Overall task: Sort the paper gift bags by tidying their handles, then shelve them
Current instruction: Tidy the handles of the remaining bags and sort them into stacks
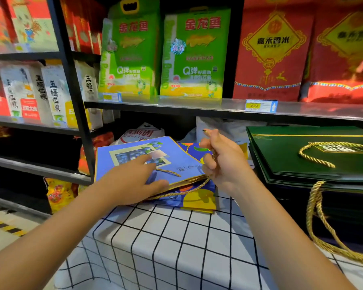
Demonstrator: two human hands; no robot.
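Observation:
A flat blue paper gift bag with a blueberry picture lies on top of another blue bag with yellow fruit shapes, on a grid-patterned tablecloth. My left hand holds the top bag at its near edge, fingers spread on its face and thumb at the edge. My right hand grips the bag's gold rope handle and lifts it above the bag's right corner. A second gold handle lies on the bag's face.
A stack of dark green gift bags with gold rope handles lies to the right. A metal shelf with green and red rice packs stands behind. Black shelving with goods is at the left.

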